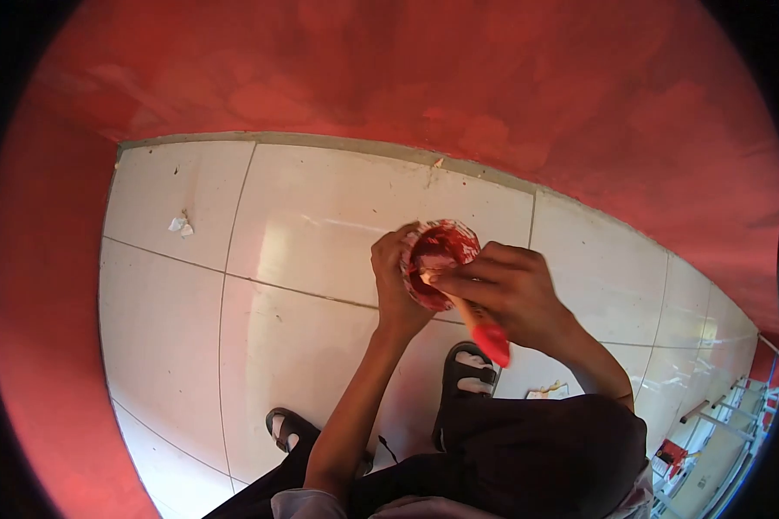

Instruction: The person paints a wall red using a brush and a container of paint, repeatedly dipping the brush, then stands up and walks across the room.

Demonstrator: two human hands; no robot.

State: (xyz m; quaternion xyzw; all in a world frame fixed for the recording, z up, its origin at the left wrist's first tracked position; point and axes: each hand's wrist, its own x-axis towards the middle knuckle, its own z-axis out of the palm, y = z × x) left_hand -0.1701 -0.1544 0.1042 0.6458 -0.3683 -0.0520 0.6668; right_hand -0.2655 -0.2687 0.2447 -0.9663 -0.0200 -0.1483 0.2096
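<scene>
My left hand (395,275) is wrapped round the left side of a small round container (419,292), whose inside and rim are smeared with red paint. In my right hand (506,290) is a paintbrush (467,313) with a pale wooden handle and a red end that points down and to the right. The brush's other end reaches into the container, and its bristles are hard to make out there. Both hands are held above the tiled floor, close together.
A red painted wall (389,69) runs across the top, and another red wall (39,285) stands at the left. White scraps (181,225) lie on the tiled floor (164,311). My sandalled feet are below. A metal frame (727,424) stands at the lower right.
</scene>
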